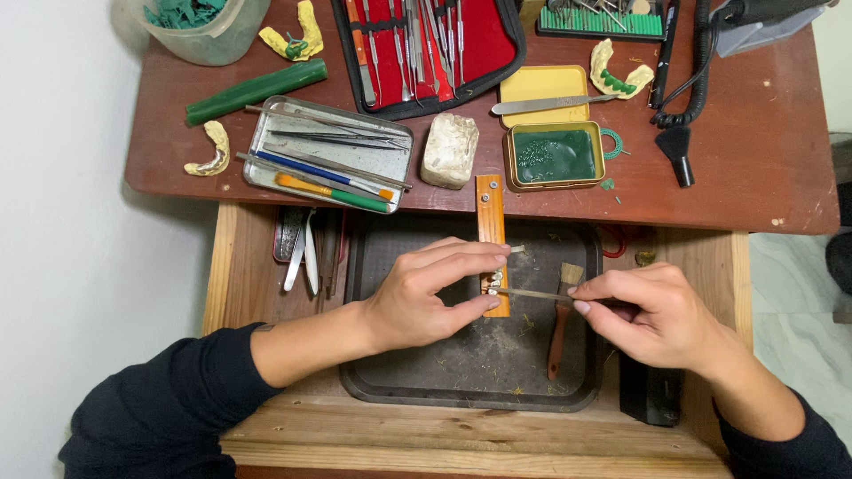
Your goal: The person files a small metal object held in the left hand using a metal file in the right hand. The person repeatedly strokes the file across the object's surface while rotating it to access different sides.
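Observation:
My left hand pinches a small piece with tiny teeth against an orange wooden peg that juts out from the desk edge over a dark tray. My right hand holds a thin metal instrument whose tip touches the small piece. A brush with a reddish handle lies in the tray, partly under my right hand.
On the red-brown desk lie a metal tray of tools, a green wax stick, a whitish stone block, a yellow tin with green wax, plaster jaw casts, a red instrument case and a black handpiece.

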